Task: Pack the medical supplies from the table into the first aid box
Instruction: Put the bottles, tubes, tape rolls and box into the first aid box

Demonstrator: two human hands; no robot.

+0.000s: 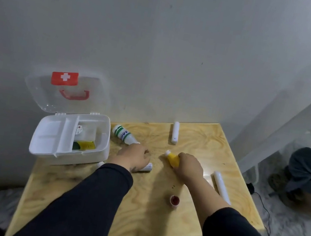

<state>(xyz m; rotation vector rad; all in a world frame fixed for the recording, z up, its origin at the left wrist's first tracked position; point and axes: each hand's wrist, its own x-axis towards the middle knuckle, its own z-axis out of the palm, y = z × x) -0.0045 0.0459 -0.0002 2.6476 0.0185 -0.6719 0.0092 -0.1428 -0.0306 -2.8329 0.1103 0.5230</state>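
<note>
The right hand [188,167] closes around the yellow bottle [172,158] lying on the table [145,209], cap pointing up-left toward the open first aid box [71,138]; the left hand [134,155], nearer the box, covers a white tube [147,167], grip unclear

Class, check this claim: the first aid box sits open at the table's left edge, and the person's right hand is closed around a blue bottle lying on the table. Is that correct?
One detail is wrong: the bottle in the right hand is yellow with a white cap, not blue. The head view shows this. The rest holds: the first aid box sits open at the left edge of the table, and the hand's grip is closed around the bottle as it lies there.
</note>
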